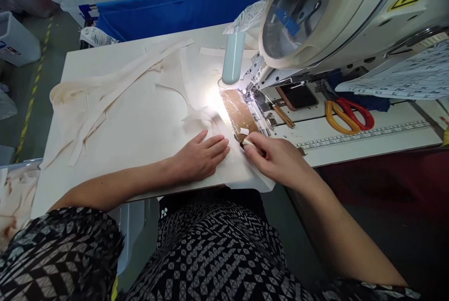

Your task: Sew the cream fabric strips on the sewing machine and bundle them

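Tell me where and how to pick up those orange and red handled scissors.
Take the scissors by their two handle loops, probably best from the near side: the loops lie flat facing the person, finger holes exposed, while the opposite end points away toward the sewing machine.

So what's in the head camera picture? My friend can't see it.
A person's left hand lies flat on pale cloth at a lit sewing machine, while the right hand pinches something whitish, too small to make out. Red-and-yellow-handled scissors lie farther right.
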A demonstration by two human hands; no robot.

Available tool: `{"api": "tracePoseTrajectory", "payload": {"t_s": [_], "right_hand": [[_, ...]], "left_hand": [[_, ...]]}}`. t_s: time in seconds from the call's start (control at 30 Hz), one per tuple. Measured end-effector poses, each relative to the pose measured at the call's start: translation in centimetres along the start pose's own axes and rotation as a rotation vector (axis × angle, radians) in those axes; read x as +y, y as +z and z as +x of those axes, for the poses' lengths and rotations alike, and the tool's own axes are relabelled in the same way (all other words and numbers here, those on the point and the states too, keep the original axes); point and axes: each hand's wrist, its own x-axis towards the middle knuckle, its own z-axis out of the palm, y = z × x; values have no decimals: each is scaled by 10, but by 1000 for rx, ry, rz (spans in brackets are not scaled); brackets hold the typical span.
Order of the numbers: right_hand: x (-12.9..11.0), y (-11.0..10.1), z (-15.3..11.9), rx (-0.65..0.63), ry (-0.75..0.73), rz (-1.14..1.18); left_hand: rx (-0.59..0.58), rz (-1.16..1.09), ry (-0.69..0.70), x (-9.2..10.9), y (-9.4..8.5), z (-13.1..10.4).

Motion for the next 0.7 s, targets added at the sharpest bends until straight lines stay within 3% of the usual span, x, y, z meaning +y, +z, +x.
{"api": "tracePoseTrajectory", "payload": {"t_s": [0.1,0.2,0.37,0.7], "right_hand": [[6,3,-9,128,64,96],[6,13,-14,176,26,90],[-1,25,-3,215,-58,8],[3,30,4,234,-121,104]], "left_hand": [[2,10,-41,-7,-4,0],[2,15,-66,-14,-7,-2],[-29,-21,-76,-15,-8,-3],[-20,-74,-72,-10,-3,0]]}}
